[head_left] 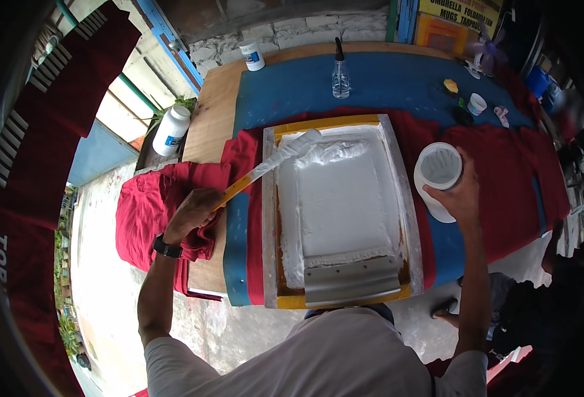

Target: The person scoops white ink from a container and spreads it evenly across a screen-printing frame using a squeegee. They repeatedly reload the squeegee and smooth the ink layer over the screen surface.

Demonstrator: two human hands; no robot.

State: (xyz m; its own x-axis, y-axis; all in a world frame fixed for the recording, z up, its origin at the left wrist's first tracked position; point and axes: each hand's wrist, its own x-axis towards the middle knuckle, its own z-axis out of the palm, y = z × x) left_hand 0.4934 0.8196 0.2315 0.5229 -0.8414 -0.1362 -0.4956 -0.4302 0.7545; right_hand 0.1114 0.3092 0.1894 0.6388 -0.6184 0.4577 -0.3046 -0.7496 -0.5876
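Observation:
My left hand (196, 210) is closed round the yellow handle of a spatula (265, 167), whose far part is coated in thick white ink. Its tip hovers over or touches the far end of a screen printing frame (402, 218), near a ridge of white ink (335, 153); contact cannot be told. White ink covers the mesh. A grey squeegee (351, 282) rests at the frame's near end. At the right of the frame, my right hand (462, 195) grips a tilted white plastic jar (426, 162), its open mouth showing white ink smears inside.
Dark red garments (497, 192) lie under and beside the frame on a blue-topped table (292, 79). A clear bottle (340, 79) and a white tub (252, 56) stand at the back; another white jar (171, 131) is left. Another person (530, 304) is at lower right.

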